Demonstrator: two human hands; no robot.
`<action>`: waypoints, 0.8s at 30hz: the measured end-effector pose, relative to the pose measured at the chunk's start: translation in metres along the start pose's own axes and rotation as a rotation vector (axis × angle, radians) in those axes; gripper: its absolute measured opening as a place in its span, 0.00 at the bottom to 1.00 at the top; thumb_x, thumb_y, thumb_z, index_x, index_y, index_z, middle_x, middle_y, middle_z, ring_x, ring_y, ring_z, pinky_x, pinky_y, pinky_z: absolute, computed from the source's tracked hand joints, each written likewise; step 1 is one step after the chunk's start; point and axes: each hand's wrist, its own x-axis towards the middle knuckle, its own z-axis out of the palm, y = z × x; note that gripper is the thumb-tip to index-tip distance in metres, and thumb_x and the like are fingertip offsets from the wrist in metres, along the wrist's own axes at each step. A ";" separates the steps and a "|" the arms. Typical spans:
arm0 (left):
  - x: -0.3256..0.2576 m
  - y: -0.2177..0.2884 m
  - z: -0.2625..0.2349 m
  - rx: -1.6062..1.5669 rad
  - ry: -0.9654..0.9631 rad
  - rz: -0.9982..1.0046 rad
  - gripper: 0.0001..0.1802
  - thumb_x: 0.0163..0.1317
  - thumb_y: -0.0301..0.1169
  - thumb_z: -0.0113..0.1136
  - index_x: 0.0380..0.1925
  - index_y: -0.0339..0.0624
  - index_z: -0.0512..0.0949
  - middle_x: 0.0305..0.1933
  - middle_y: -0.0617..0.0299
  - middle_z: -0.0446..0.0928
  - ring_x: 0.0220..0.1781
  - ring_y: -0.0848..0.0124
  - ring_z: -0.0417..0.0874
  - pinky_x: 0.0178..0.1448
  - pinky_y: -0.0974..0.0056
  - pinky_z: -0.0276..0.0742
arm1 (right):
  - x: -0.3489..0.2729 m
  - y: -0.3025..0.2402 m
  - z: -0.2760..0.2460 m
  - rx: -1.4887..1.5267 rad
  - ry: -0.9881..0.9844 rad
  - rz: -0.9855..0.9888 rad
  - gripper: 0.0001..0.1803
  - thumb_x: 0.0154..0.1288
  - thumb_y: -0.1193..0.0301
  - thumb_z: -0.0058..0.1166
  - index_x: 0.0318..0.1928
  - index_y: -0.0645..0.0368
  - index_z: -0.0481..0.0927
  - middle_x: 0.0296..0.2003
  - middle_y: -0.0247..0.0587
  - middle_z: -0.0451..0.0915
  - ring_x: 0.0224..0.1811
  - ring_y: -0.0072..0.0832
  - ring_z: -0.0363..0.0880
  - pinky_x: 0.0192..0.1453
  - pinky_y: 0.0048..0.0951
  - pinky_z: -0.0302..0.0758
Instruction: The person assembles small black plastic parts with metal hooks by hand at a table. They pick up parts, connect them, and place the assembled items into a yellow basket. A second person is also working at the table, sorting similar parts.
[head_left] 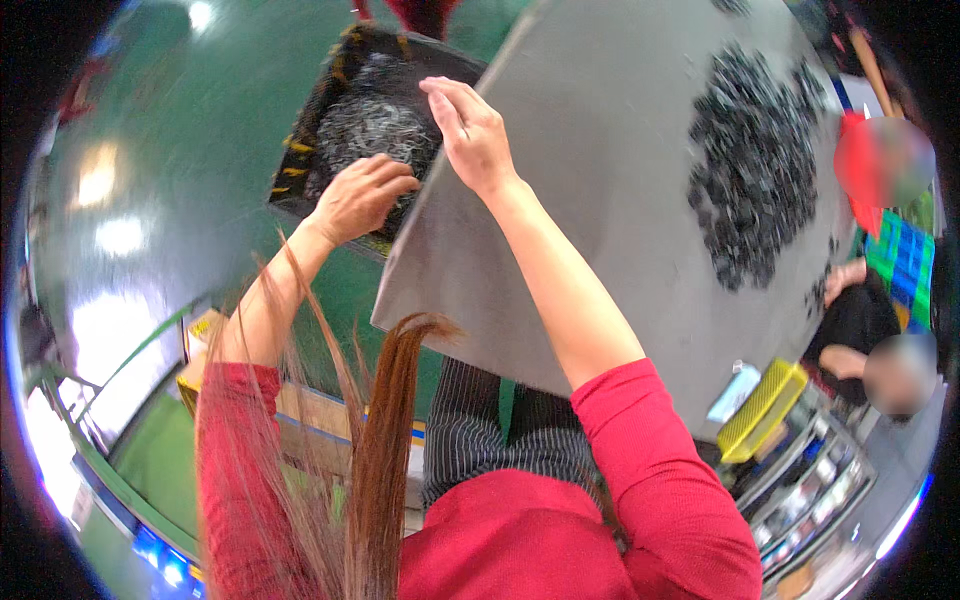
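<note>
A black crate (290,172) with yellow marks on its rim sits beyond the left edge of the grey table (560,200). Inside lies a heap of small shiny dark and silvery pieces (365,130), too small to name. My left hand (365,197) is over the crate's near right part, fingers loosely bent and nothing visible in them. At the table's edge beside the crate, my right hand (472,135) has its fingers stretched out and its thumb apart, with no held thing showing. Part of the crate is hidden by both hands.
A large pile of small black pieces (750,165) lies on the table's right side. Beyond that edge are two people, one in a red cap (858,170). A yellow basket (762,410) stands at lower right. Long hair (385,450) hangs below my left hand.
</note>
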 end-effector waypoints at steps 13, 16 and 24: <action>0.073 0.292 0.149 -0.284 -0.124 -0.009 0.46 0.53 0.51 0.60 0.68 0.48 0.52 0.73 0.47 0.44 0.75 0.49 0.39 0.73 0.39 0.31 | -0.265 0.009 -0.266 -0.804 -0.109 0.273 0.23 0.70 0.69 0.41 0.65 0.52 0.63 0.65 0.39 0.62 0.71 0.37 0.54 0.72 0.38 0.51; 0.089 0.330 0.174 -0.182 -0.229 0.135 0.48 0.52 0.57 0.58 0.68 0.51 0.52 0.73 0.46 0.43 0.75 0.48 0.37 0.71 0.36 0.30 | -0.304 0.009 -0.298 -0.661 0.332 0.393 0.23 0.69 0.67 0.41 0.64 0.51 0.65 0.65 0.40 0.63 0.70 0.36 0.56 0.71 0.38 0.54; 0.212 0.372 0.210 -0.063 0.063 -0.086 0.42 0.56 0.56 0.54 0.67 0.55 0.55 0.72 0.46 0.47 0.74 0.44 0.38 0.70 0.34 0.33 | -0.427 -0.020 -0.354 -0.543 0.648 0.680 0.21 0.71 0.68 0.37 0.63 0.57 0.65 0.62 0.45 0.66 0.66 0.38 0.63 0.67 0.34 0.60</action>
